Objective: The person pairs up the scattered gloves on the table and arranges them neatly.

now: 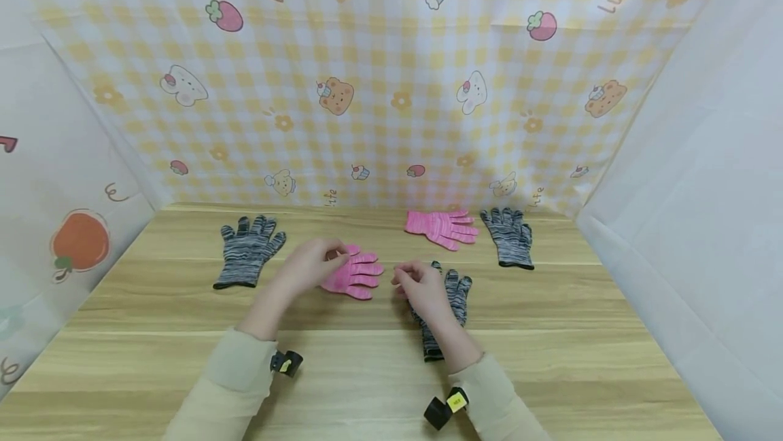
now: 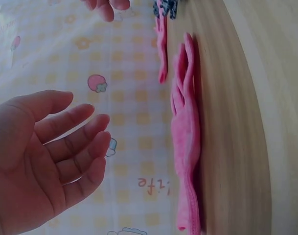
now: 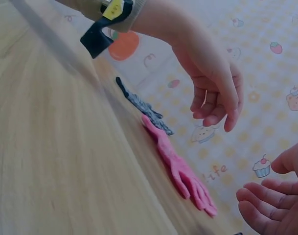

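Two pink knit gloves and several grey-black striped gloves lie flat on the wooden table. My left hand (image 1: 312, 264) hovers over the cuff side of the nearer pink glove (image 1: 361, 276), its fingers loosely bent around nothing. The left wrist view shows this left hand (image 2: 51, 156) raised above the table, apart from the pink glove (image 2: 185, 132). Over the striped glove (image 1: 459, 298) at centre right hangs my right hand (image 1: 423, 289), fingers relaxed; it hides part of that glove. In the right wrist view the right hand (image 3: 276, 200) holds nothing.
A second pink glove (image 1: 442, 227) lies at the back beside a striped glove (image 1: 510, 237). Another striped glove (image 1: 245, 254) is on the left. A checked cloth (image 1: 379, 87) rises behind the wooden table (image 1: 342, 386), with white cloth walls (image 1: 691, 176) at both sides.
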Demonstrator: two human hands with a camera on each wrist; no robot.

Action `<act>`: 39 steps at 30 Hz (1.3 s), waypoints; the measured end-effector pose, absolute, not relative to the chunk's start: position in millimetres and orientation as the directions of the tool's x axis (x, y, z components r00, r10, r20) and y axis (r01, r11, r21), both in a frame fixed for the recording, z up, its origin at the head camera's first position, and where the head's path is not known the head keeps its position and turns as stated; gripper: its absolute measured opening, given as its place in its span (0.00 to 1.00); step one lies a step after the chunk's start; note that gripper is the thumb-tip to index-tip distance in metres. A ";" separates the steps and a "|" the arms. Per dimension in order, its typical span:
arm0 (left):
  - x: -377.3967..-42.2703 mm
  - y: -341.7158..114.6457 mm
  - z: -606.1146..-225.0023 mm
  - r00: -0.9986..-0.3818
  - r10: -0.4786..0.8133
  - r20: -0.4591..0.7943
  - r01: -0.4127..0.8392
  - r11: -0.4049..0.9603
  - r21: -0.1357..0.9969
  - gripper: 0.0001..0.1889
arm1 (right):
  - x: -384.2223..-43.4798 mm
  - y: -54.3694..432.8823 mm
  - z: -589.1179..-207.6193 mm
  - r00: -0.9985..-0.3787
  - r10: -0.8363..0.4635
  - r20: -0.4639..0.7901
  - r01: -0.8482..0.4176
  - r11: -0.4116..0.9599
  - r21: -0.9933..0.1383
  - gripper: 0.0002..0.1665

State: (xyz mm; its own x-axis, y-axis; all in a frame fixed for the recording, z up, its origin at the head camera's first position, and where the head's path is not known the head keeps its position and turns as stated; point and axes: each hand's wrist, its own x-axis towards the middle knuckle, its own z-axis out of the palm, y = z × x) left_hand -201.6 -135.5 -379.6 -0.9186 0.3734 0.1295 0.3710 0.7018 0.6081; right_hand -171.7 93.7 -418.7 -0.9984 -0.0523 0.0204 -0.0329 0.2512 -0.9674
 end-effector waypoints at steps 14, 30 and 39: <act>-222.3 -155.0 -382.1 -0.927 0.372 0.057 0.334 0.745 0.577 0.12 | -164.3 69.3 -430.8 -0.987 -0.095 -0.129 0.126 0.031 -0.991 0.20; -240.7 -166.0 -395.7 -0.927 0.374 -0.005 0.303 0.757 0.579 0.19 | -156.7 49.9 -442.6 -0.884 -0.337 -0.325 0.405 -0.204 -0.891 0.27; -245.6 -162.6 -399.2 -0.931 0.364 -0.035 0.274 0.758 0.592 0.20 | -153.5 41.7 -442.7 -0.820 -0.481 -0.311 0.513 -0.376 -0.772 0.31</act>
State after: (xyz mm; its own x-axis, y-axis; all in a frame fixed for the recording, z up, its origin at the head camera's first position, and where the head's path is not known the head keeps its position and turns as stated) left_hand -245.6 -162.6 -399.2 -0.9309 0.3636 -0.0348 0.2738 0.7578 0.5922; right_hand -153.5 41.7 -442.7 -0.8198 -0.4811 -0.3106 0.5130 -0.3760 -0.7716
